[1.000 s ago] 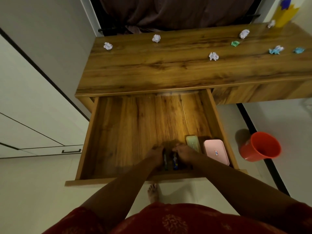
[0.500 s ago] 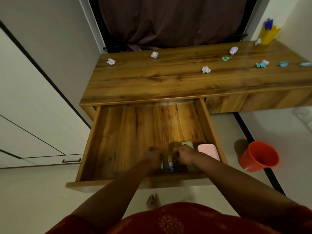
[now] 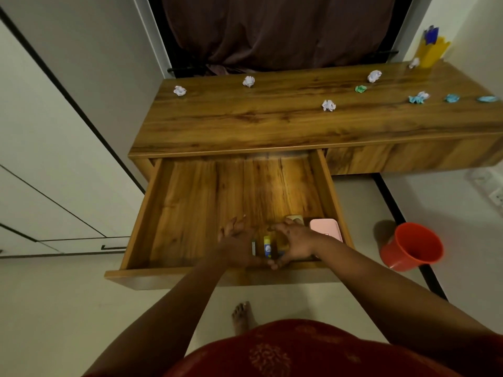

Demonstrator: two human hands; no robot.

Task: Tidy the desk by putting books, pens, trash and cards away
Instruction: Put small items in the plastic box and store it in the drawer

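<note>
The desk's drawer (image 3: 190, 277) stands pulled out, and both my hands are inside it at the front right. Between them stand small card packs (image 3: 267, 247) on edge: a grey one, a yellow-and-blue one and a dark one. My left hand (image 3: 235, 240) rests against their left side with its fingers straightened and spread. My right hand (image 3: 295, 240) curves round their right side, fingers behind and thumb in front. Several crumpled paper balls, white (image 3: 328, 105), green (image 3: 360, 88) and blue (image 3: 418, 98), lie on the desk top (image 3: 272, 126).
A pink case (image 3: 326, 227) and a greenish case (image 3: 295, 219) lie in the drawer's right front corner. A red bin (image 3: 411, 247) leans on the floor at the right. A yellow pen holder (image 3: 431, 54) stands at the desk's far right. My bare foot (image 3: 241, 317) is under the drawer front.
My left hand's fingers have straightened and spread away from the packs. The view has tilted up and back, showing more of the desk and curtain.
</note>
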